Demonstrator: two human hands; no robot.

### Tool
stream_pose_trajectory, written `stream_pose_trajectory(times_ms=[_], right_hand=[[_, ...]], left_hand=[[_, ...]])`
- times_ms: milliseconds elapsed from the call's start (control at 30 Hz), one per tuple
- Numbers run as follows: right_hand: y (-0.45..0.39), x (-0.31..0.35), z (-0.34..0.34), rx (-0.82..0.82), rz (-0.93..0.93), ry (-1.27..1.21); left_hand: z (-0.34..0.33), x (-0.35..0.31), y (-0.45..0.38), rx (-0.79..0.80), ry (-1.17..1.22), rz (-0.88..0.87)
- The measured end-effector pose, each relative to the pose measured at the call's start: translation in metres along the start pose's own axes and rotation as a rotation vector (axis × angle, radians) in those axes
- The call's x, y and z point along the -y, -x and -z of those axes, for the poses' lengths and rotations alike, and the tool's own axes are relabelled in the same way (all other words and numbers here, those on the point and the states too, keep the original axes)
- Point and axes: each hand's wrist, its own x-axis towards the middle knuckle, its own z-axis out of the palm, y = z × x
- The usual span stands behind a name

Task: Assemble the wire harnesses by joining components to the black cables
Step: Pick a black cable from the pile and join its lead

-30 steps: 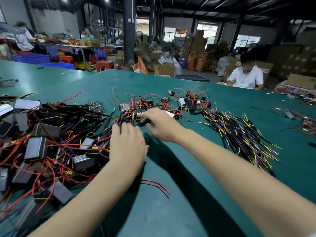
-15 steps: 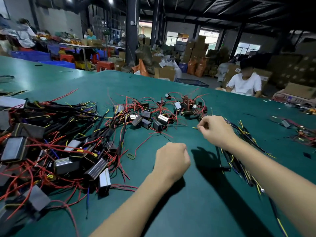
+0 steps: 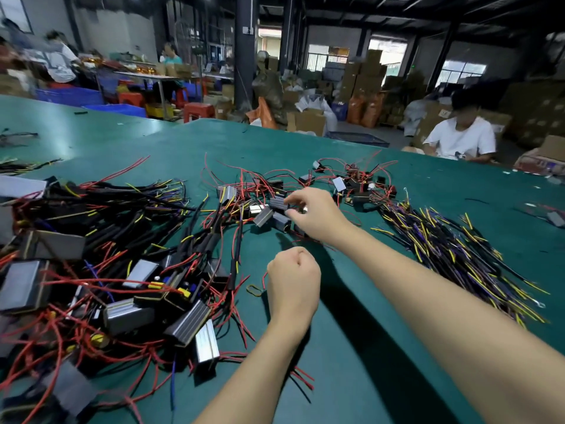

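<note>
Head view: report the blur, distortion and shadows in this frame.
Head view: wide-angle bending bows the green table edge and the roof beams; the people at the far left are motion-smeared; the hands are fairly sharp; the right hand and left hand cast hard dark shadows beside both forearms, so light comes from overhead.

Bare green felt table top [image 3: 351, 347] lies open around the yellow rubber band [image 3: 254, 290]. Left of the band, a dense heap of ribbed grey metal modules and red wires [image 3: 122, 286] blocks passage; beyond it, small grey modules [image 3: 269, 209] crowd the felt; well right, a fan of black, yellow and purple cables [image 3: 452, 252].
</note>
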Motion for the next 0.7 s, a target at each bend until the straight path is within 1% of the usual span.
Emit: stream_pose_trajectory(times_ms=[67,133,200,267,400,467,533,600,700], right_hand=[[-0.012,0.01,-0.007,0.076,0.044,0.078],[-0.024,0.019,-0.015,0.11,-0.045,0.084],[-0.035,0.022,-0.023,0.128,-0.206,0.061],[-0.044,0.024,-0.032,0.134,-0.318,0.022],[-0.056,0.025,-0.038,0.106,-0.399,-0.075],[-0.059,0.026,-0.036,0.131,-0.447,-0.094],[-0.061,0.026,-0.033,0.152,-0.449,-0.073],[-0.061,0.022,-0.029,0.094,-0.421,-0.124],[-0.051,0.013,-0.014,-0.136,-0.333,-0.32]], left_hand=[[-0.001,0.0,0.0,-0.005,-0.026,0.024],[-0.002,0.001,0.0,-0.003,-0.059,0.034],[-0.003,0.003,-0.001,0.005,-0.055,0.045],[-0.003,0.003,-0.001,0.012,-0.044,0.051],[-0.003,0.004,0.0,0.02,-0.033,0.047],[-0.003,0.003,0.0,0.011,-0.023,0.054],[-0.003,0.002,0.0,-0.007,0.022,0.058],[-0.003,0.001,-0.001,-0.026,0.1,0.068],[-0.002,0.001,-0.004,-0.071,0.227,0.109]])
